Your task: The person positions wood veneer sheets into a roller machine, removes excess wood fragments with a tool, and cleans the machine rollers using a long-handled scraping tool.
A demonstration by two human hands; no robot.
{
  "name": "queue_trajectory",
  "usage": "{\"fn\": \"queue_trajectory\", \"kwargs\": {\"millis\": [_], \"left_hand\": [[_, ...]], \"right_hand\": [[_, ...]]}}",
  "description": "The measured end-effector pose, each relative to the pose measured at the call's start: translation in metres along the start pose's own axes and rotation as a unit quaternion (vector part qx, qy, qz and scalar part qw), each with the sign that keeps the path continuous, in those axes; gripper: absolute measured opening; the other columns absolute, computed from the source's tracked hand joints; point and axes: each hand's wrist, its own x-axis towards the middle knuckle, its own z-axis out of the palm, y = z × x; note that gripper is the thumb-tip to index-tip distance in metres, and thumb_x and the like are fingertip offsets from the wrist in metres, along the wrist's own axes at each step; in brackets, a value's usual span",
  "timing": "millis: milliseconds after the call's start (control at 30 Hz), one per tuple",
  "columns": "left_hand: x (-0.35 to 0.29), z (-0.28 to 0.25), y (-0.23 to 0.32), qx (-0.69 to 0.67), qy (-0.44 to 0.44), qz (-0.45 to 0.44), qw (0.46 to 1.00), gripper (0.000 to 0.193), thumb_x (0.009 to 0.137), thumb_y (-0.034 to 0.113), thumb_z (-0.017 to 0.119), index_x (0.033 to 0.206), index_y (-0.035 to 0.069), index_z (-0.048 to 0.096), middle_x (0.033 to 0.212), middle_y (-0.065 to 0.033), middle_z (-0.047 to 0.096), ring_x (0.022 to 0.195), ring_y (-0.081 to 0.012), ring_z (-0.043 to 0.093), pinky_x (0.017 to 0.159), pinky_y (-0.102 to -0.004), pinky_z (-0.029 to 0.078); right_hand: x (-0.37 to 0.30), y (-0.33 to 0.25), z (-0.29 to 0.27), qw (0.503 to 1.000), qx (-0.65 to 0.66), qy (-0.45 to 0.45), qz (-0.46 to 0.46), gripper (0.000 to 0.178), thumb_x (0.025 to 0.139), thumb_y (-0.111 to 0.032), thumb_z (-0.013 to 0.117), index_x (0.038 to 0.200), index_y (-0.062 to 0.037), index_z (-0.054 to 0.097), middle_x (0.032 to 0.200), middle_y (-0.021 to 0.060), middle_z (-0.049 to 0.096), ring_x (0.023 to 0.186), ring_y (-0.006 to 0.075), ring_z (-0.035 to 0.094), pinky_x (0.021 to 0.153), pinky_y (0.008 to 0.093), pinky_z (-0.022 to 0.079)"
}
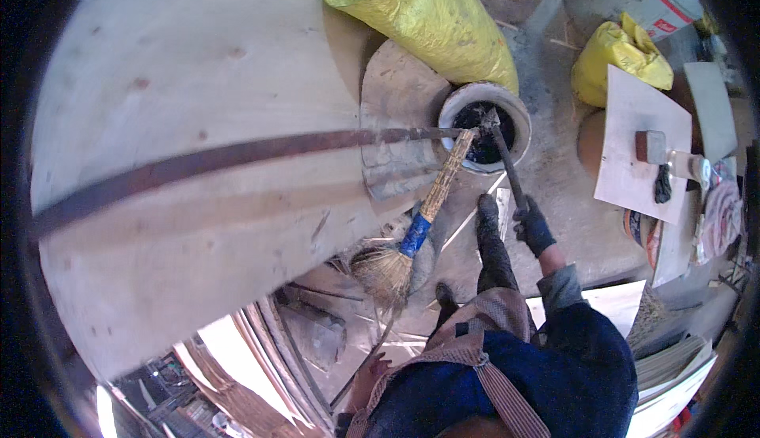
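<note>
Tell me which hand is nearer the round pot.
Right. Your right hand, gloved and gripping a dark rod, is this side of the round pot; your left hand is farther back, leftward.

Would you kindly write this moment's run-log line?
right hand: gloved, holding dark-handled tool; tool head: at pot's mouth; left hand: hold unclear

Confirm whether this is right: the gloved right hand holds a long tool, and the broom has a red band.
Wrong on the colour: the broom has a blue band, as the head view shows. The gloved right hand does hold a long tool.
</note>
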Motion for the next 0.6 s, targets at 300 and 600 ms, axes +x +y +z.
{"fn": "queue_trajectory", "kwargs": {"millis": [300, 600], "left_hand": [[-0.02, -0.024, -0.139, 0.106, 0.061, 0.123, 0.985, 0.042, 0.087, 0.023, 0.053, 0.122, 0.0, 0.045, 0.104, -0.0192, 0.06, 0.09, -0.0257, 0.062, 0.078, -0.0326, 0.048], [-0.082, -0.039, -0.265, 0.083, 0.138, 0.16, 0.974, 0.041, 0.082, 0.019, 0.055, 0.119, 0.004, 0.049, 0.099, -0.0185, 0.062, 0.091, -0.0308, 0.061, 0.078, -0.0378, 0.048]], "right_hand": [[-0.067, 0.074, 0.009, 0.806, -0.432, -0.012, -0.404, 0.005, 0.083, -0.016, 0.051, 0.081, -0.0117, 0.05, 0.054, -0.0016, 0.043, 0.042, 0.0131, 0.044, 0.037, 0.0267, 0.034], [-0.315, 0.148, 0.053, 0.963, 0.172, -0.176, -0.107, 0.03, 0.087, -0.024, 0.051, 0.114, -0.0118, 0.044, 0.066, 0.0019, 0.044, 0.041, 0.0092, 0.038, 0.034, 0.0202, 0.03]]}}
